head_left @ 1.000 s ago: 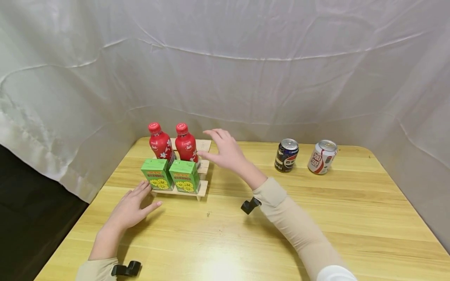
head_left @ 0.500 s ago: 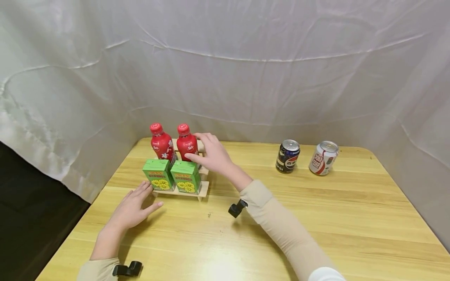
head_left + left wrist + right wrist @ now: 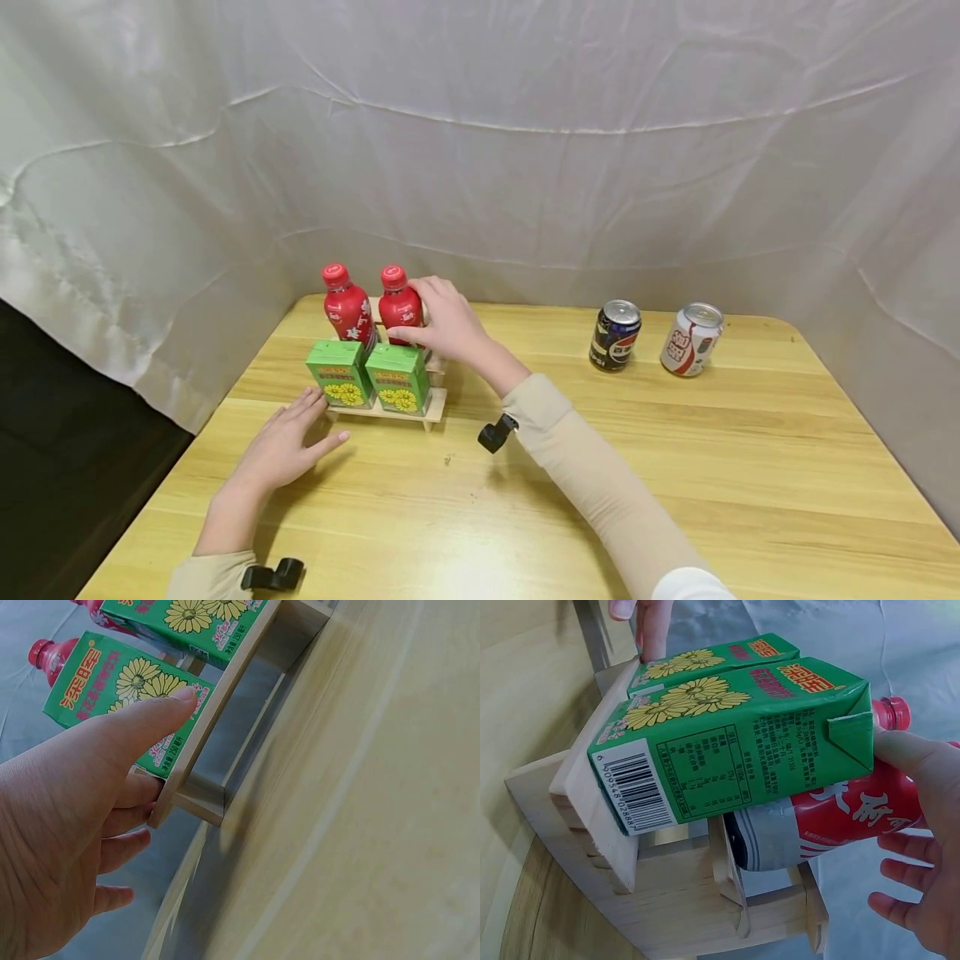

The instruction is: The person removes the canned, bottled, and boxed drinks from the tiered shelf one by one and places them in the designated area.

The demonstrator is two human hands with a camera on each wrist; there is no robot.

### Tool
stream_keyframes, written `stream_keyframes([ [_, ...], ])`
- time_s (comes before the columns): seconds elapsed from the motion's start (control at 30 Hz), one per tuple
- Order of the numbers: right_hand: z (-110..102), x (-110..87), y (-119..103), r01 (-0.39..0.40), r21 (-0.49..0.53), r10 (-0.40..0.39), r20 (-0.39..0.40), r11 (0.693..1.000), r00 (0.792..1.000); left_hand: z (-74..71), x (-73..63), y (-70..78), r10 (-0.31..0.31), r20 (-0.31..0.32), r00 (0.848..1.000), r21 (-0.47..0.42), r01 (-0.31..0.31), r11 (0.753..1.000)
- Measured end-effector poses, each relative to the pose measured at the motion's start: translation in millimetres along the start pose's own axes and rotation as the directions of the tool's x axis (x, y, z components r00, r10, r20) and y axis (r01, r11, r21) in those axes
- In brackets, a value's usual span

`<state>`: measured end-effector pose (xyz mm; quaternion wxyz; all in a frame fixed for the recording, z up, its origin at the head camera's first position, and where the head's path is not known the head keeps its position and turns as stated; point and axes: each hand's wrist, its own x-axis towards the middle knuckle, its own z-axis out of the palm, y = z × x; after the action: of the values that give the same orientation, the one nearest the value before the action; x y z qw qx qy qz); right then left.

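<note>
A small wooden tiered rack stands at the left of the table. Two green drink cartons with yellow flowers, the left carton and the right carton, are upright on its front step. Behind them are two red-capped bottles, a left bottle and a right bottle. My right hand holds the right bottle from its right side, thumb in front; in the right wrist view this bottle leans within the rack. My left hand has its fingertips at the rack's left end, thumb extended.
To the right on the wooden table stand a dark Pepsi can and a white can with a red stripe. Grey-white cloth hangs behind the table and at its sides. A black cloth is at the lower left.
My right hand has moved left to the right bottle and closed its thumb and fingers around it. The left hand stays at the rack's left end.
</note>
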<state>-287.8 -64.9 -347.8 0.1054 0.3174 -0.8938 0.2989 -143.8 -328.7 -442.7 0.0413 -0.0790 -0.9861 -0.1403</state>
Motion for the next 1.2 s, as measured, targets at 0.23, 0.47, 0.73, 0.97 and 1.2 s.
stream_keyframes([
  [0.23, -2, 1.1, -1, 0.016, -0.015, -0.016, -0.021, 1.000, 1.000, -0.3, -0.1, -0.5, 0.002, -0.003, 1.000, 0.003, -0.002, 1.000],
  [0.47, -1, 0.0, -4, 0.032, -0.063, -0.036, -0.063, 0.998, 0.997, -1.1, -1.2, -0.9, 0.000, -0.002, 1.000, -0.001, 0.000, 1.000],
  [0.73, 2, -3.4, -1, 0.040, -0.082, -0.050, -0.122, 0.996, 0.991, 1.3, -1.7, -2.2, 0.004, -0.012, 1.000, -0.005, -0.004, 1.000],
  [0.97, -5, -10.7, 5, 0.009, -0.052, -0.018, -0.171, 0.999, 0.985, 2.8, -0.1, -2.0, 0.001, -0.015, 1.000, -0.004, -0.001, 1.000],
  [1.2, -18, -24.3, 14, 0.009, -0.012, -0.012, -0.217, 1.000, 0.976, 2.8, 0.8, -2.0, 0.000, -0.021, 1.000, -0.005, 0.000, 1.000],
])
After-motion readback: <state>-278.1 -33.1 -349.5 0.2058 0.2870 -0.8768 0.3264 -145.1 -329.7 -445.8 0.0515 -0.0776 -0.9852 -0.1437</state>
